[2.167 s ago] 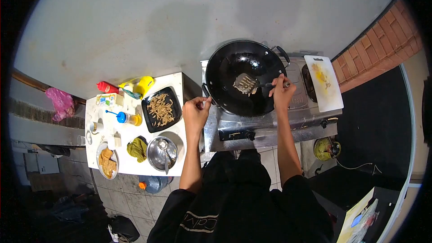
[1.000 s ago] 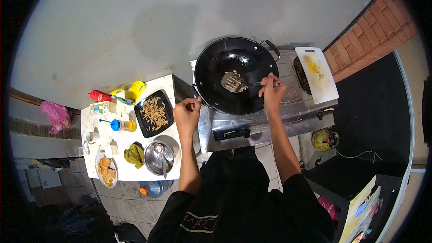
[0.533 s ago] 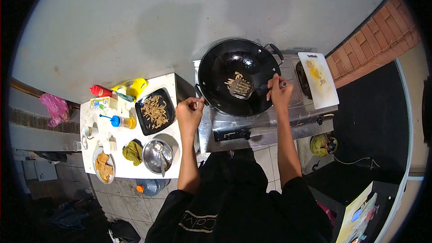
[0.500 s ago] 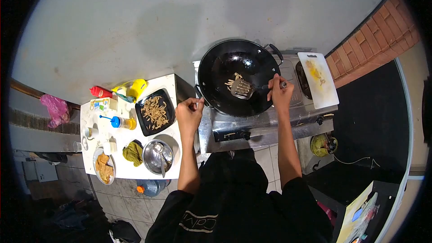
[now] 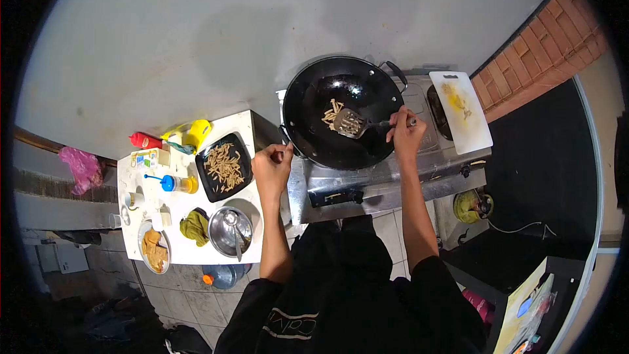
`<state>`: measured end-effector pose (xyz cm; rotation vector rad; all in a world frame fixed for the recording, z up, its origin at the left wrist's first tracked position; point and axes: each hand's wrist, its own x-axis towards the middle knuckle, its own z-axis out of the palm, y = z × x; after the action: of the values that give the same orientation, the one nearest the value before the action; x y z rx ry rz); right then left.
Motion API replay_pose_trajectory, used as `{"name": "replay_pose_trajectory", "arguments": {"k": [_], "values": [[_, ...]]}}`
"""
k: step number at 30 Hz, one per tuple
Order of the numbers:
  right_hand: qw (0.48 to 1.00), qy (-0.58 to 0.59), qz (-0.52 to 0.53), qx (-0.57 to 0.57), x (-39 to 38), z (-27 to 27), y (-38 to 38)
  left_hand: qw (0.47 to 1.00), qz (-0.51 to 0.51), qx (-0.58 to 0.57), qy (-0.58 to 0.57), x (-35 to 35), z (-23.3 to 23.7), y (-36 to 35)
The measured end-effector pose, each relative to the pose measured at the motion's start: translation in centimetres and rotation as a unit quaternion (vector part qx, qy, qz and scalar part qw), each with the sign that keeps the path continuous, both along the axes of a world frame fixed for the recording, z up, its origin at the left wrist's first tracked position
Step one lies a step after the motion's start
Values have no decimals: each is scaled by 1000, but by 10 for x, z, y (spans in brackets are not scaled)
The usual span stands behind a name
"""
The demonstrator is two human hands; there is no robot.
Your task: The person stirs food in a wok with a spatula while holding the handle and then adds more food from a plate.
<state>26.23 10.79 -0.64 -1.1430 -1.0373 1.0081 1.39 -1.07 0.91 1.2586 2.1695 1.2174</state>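
A large black wok sits on the steel gas stove. At its left edge my left hand is closed, thumb and fingers pinching the lower end of the wok's side handle. My right hand, over the wok's right rim, is wrapped round the handle of a slotted spatula. The spatula's blade rests low in the wok, against a small heap of pale, stick-shaped food pieces. Oil shines on the wok's inner surface.
The stove carries a stained white cutting board at right. On the white table at left are a black tray of similar pieces, a steel bowl, a green cloth, a blue-capped bottle and a plate of brown food.
The spatula blade has shifted slightly left inside the wok, and the food pieces have moved with it. My left hand stays at the wok's handle. The whole view has shifted a little.
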Motion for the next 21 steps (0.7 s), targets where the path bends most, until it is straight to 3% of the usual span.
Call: {"name": "replay_pose_trajectory", "arguments": {"k": [8, 21], "values": [[996, 84, -19, 1, -20, -6, 22, 1000, 1, 3, -5, -1, -1, 0], [999, -20, 20, -25, -28, 18, 28, 1000, -4, -12, -20, -6, 1, 6]]}}
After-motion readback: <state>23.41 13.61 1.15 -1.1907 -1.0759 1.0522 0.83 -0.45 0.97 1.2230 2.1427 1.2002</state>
